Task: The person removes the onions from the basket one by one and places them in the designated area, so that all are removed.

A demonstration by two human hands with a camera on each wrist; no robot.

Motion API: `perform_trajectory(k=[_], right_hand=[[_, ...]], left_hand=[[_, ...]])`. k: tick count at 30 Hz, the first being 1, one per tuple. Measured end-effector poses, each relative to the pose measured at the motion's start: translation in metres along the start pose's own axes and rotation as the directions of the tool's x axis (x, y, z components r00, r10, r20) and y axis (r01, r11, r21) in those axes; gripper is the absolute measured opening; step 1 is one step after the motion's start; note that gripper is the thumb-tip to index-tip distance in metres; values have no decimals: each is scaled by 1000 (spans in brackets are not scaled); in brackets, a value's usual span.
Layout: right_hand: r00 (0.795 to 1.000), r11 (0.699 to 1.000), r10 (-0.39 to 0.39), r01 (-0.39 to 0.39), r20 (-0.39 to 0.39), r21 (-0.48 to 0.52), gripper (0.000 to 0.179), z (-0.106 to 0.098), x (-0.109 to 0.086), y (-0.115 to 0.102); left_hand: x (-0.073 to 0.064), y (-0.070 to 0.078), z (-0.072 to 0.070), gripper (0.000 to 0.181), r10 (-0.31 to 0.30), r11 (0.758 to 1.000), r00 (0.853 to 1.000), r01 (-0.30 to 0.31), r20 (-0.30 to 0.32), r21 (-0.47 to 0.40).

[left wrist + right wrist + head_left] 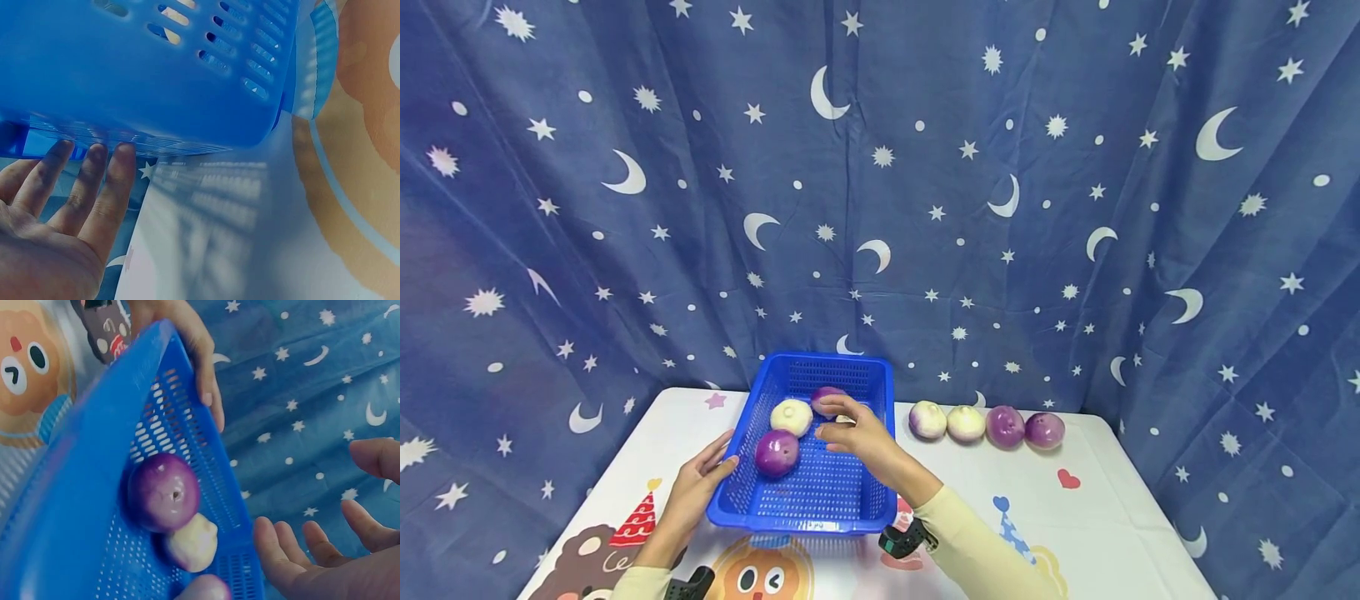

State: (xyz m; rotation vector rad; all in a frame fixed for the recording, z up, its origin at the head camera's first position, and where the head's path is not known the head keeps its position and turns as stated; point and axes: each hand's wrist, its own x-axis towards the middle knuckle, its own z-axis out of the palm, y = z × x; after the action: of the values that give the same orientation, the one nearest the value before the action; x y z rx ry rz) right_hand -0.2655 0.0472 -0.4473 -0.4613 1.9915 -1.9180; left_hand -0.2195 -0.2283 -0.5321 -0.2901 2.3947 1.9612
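Starry curtain (925, 208) behind, the basket (827, 487) over the tabletop (1097, 525), probably light, stiff and best held by its rim, met straight fingers of the left hand (696, 483), the right hand's (871, 440) spread empty above.

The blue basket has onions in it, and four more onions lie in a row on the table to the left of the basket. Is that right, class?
Not quite: the head view shows the row of four onions on the table to the right of the blue basket, not the left. The basket does have onions in it.
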Motion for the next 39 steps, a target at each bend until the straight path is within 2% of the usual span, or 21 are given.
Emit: perform_trajectory(k=[7, 11, 21, 28, 34, 39], right_hand=[[999, 992, 43, -44, -10, -120, 50, 6, 24, 6], [997, 987, 83, -84, -13, -138, 54, 8, 35, 10], [989, 970, 142, -131, 40, -205, 56, 14, 56, 21], [970, 957, 194, -153, 149, -248, 57, 18, 68, 37], [964, 946, 224, -179, 142, -271, 54, 16, 74, 47], [956, 935, 248, -195, 156, -296, 54, 19, 78, 50]], left_hand=[[4, -1, 3, 63, 6, 1000, 1000, -6, -5, -11], [5, -1, 3, 63, 4, 1000, 1000, -4, -5, -13], [6, 3, 3, 64, 20, 1000, 1000, -20, 6, -15], [5, 0, 3, 63, 8, 1000, 1000, -8, 5, 10], [6, -1, 3, 65, 29, 1000, 1000, -29, 13, 0], [5, 0, 0, 66, 3, 1000, 1000, -3, 6, 10]])
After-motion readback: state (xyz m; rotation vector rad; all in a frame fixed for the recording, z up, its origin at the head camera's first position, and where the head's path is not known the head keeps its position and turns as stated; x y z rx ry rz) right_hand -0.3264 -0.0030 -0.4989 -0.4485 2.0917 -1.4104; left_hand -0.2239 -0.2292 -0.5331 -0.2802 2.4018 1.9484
